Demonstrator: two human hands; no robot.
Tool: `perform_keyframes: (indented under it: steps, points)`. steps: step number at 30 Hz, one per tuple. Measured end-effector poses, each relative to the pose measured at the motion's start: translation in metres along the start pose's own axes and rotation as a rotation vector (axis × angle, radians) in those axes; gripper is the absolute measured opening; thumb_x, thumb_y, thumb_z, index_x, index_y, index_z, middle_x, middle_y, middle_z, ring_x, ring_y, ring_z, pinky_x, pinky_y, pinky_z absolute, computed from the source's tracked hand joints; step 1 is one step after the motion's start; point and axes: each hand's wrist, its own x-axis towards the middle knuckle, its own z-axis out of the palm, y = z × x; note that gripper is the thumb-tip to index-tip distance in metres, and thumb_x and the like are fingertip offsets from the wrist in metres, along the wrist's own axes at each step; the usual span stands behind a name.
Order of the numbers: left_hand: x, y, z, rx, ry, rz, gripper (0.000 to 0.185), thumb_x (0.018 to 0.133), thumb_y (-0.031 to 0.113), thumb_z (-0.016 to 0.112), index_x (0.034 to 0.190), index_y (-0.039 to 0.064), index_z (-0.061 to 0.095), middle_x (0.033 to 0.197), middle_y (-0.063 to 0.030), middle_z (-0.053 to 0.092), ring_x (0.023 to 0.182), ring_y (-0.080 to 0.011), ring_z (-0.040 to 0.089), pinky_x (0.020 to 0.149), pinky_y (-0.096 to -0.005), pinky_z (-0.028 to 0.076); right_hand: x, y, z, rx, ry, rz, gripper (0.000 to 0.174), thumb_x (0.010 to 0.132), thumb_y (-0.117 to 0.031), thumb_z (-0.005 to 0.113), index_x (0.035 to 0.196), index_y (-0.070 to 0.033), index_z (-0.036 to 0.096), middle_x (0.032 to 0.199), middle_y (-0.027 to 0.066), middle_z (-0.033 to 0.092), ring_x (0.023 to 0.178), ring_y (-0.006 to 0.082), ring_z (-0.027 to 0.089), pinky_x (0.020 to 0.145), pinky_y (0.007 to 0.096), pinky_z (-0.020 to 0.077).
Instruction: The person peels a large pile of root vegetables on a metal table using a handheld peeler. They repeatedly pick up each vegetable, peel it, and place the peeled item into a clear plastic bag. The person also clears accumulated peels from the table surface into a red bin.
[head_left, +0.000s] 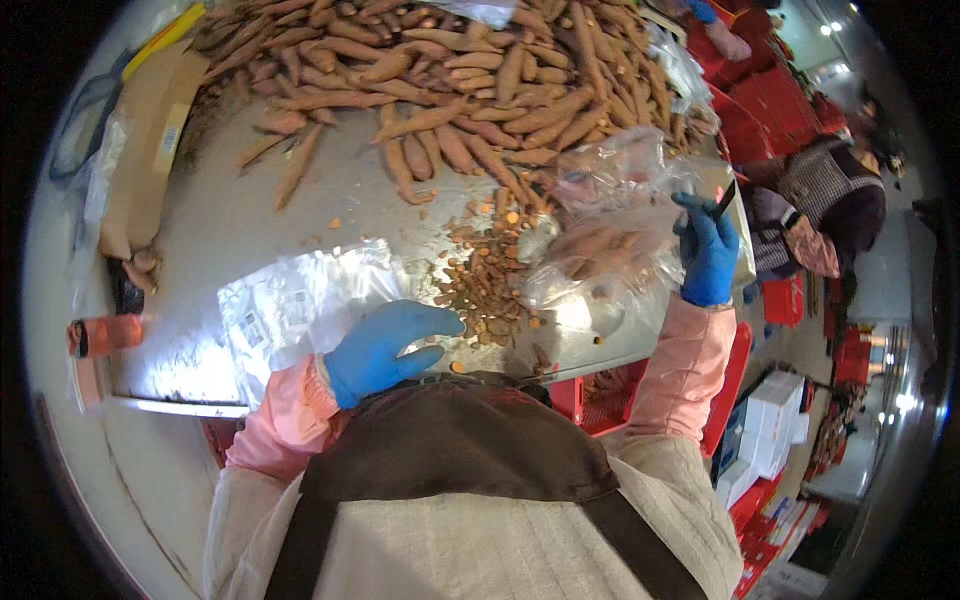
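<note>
My left hand, in a blue glove, is held low over the metal table, its thumb and fingers apart and nothing between them. Its fingertips reach the near edge of a heap of cut sweet potato ends. Flat plastic bags with printed labels lie just beyond that hand. At the table's right side, my gloved right hand grips a small knife with a dark blade pointing up. Left of this hand is a clear plastic bag with sweet potatoes inside. Whole sweet potatoes are piled across the far side.
A cardboard box and a red bottle stand at the left. Below the table's near edge is a red crate. On the right, a person stands near more red crates. White boxes are stacked lower right.
</note>
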Motion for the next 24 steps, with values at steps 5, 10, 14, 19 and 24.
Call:
perform_keyframes:
  steps: [5,10,14,19,24]
  points:
    - [-0.041,-0.036,0.002,0.007,0.126,-0.245,0.027,0.084,0.011,0.061,0.111,0.009,0.064,0.108,-0.011,0.064,0.098,-0.0265,0.061,0.086,-0.0345,0.047,-0.006,0.05,-0.016,0.063,0.161,0.24,0.023,0.086,-0.008,0.051,0.104,0.002,0.063,0.064,0.0014,0.054,0.043,0.0055,0.04,0.036,0.0188,0.0297]
    - [-0.055,-0.05,0.009,-0.071,0.174,-0.359,0.027,0.083,0.012,0.061,0.11,0.009,0.064,0.107,-0.0099,0.064,0.099,-0.0249,0.061,0.088,-0.034,0.047,-0.002,0.029,-0.047,0.507,-0.089,0.161,0.03,0.09,-0.018,0.05,0.115,-0.002,0.055,0.078,0.0049,0.056,0.051,0.0117,0.045,0.035,0.0259,0.0367]
    - [-0.033,-0.054,0.028,-0.007,0.144,-0.224,0.029,0.084,0.018,0.059,0.111,0.008,0.062,0.11,-0.0109,0.062,0.103,-0.0275,0.057,0.092,-0.0373,0.043,0.014,0.0,-0.07,0.731,-0.332,0.109,0.037,0.094,-0.021,0.045,0.127,-0.005,0.047,0.094,0.0055,0.056,0.063,0.0122,0.046,0.048,0.0282,0.0432]
    - [-0.01,-0.069,0.045,0.183,0.065,-0.102,0.034,0.082,0.022,0.06,0.114,0.009,0.06,0.118,-0.0115,0.058,0.112,-0.03,0.051,0.098,-0.0408,0.038,0.04,-0.031,-0.081,0.72,-0.519,-0.015,0.039,0.096,-0.019,0.04,0.132,-0.008,0.044,0.104,0.0081,0.053,0.07,0.0146,0.043,0.057,0.0332,0.0444]
    - [-0.032,-0.078,0.036,0.375,0.123,-0.1,0.031,0.078,0.014,0.065,0.108,0.009,0.063,0.119,-0.0113,0.058,0.113,-0.0314,0.051,0.095,-0.0395,0.041,0.067,-0.067,-0.084,0.736,-0.59,-0.139,0.04,0.096,-0.019,0.038,0.135,-0.01,0.041,0.116,0.0125,0.052,0.079,0.0184,0.047,0.066,0.0368,0.0469]
